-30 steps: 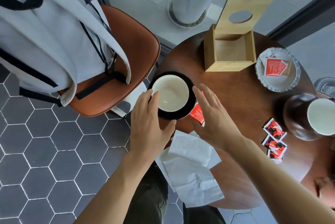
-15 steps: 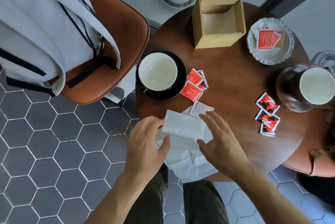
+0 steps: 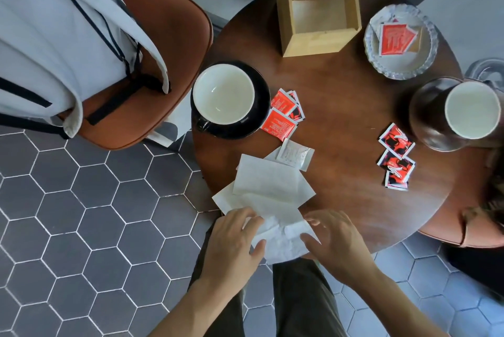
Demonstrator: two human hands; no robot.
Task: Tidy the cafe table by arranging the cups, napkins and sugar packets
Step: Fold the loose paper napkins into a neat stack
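Note:
White napkins [image 3: 268,186] lie overlapped at the near edge of the round wooden table [image 3: 341,107]. My left hand [image 3: 233,244] and my right hand [image 3: 334,238] both touch the nearest crumpled napkin [image 3: 281,238], which hangs over the table edge; a firm grip is unclear. A white-lined cup on a black saucer [image 3: 225,96] stands at the left. Red sugar packets [image 3: 283,114] lie beside it, with a white packet [image 3: 294,155] just above the napkins. More red packets [image 3: 395,156] lie at the right near a second cup [image 3: 473,110].
An open wooden box [image 3: 317,17] stands at the far side. A glass dish [image 3: 401,42] holds a red packet. A brown chair [image 3: 152,36] with a grey bag [image 3: 62,36] on it stands at the left. Another brown seat sits at the lower right.
Both hands left the cup and saucer, drew back across the napkins, and now rest on the nearest one at the table's edge. The view has shifted downward.

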